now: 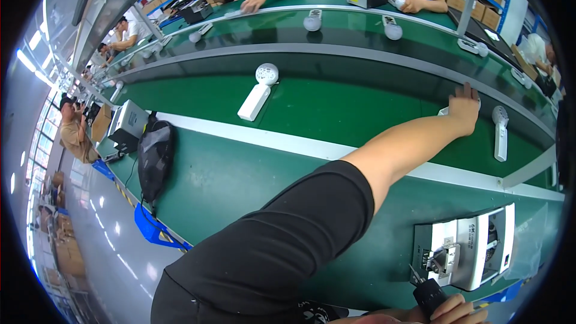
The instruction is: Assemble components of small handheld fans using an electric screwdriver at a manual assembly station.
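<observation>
The left hand [465, 108] is stretched out across the green conveyor belt [336, 108], fingers bent down over a small white object [444, 111] at the far side of the belt. Most of that object is hidden under the palm; it is probably a handheld fan, and whether the hand grips it or only rests on it cannot be told. The right hand [462, 312] sits at the near edge of the belt, closed around the black handle of a screwdriver [427, 291], with the tip pointing up toward a white and grey machine [468, 252].

On the belt, one white handheld fan [259, 91] lies to the left of the left hand, well apart from it. A second white fan [500, 132] lies just to the right of the left hand. A black bag [155, 156] hangs at the near left edge of the belt, beside a grey box [127, 123]. Beyond the belt, other people work at a second green line [360, 24] carrying more fans.
</observation>
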The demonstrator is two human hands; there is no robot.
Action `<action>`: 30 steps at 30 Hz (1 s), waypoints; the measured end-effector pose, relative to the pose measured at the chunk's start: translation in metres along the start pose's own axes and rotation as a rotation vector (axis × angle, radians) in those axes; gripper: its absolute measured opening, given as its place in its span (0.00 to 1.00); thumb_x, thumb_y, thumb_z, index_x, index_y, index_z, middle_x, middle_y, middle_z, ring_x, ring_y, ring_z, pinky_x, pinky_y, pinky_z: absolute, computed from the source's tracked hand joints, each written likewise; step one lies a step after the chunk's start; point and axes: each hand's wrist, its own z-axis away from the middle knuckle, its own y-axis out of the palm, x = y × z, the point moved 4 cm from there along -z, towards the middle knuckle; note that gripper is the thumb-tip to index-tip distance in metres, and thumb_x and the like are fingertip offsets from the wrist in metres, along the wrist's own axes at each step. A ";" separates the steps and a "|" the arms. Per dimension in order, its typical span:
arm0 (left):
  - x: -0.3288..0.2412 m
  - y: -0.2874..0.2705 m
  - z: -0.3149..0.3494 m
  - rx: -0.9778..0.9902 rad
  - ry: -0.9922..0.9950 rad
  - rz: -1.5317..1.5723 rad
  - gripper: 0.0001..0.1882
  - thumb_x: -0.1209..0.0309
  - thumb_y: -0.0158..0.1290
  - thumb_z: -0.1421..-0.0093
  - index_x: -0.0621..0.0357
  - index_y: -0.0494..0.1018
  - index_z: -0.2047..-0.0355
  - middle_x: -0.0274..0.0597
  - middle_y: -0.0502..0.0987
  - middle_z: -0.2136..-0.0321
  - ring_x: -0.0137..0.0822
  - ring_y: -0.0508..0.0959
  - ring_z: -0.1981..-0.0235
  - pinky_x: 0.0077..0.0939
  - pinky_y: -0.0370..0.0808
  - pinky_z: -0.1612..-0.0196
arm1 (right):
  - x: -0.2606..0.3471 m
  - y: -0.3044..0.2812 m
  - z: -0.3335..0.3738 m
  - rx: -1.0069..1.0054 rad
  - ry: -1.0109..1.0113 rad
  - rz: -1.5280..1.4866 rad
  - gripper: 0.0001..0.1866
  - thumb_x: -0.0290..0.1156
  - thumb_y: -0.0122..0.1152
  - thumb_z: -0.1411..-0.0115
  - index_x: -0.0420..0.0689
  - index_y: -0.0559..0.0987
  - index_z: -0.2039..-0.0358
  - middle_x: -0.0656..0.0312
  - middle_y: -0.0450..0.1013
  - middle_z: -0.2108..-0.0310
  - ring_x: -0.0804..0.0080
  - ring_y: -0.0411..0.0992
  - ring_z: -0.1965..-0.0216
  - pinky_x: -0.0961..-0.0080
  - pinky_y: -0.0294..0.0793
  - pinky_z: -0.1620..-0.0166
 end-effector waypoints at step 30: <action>0.071 -0.193 0.322 0.651 -0.646 1.248 0.22 0.56 0.49 0.33 0.64 0.65 0.50 0.42 0.77 0.64 0.26 0.76 0.70 0.20 0.75 0.67 | 0.004 -0.030 -0.050 0.035 0.005 0.393 0.06 0.33 0.49 0.35 0.44 0.69 0.66 0.71 0.61 0.79 0.83 0.59 0.83 0.81 0.60 0.74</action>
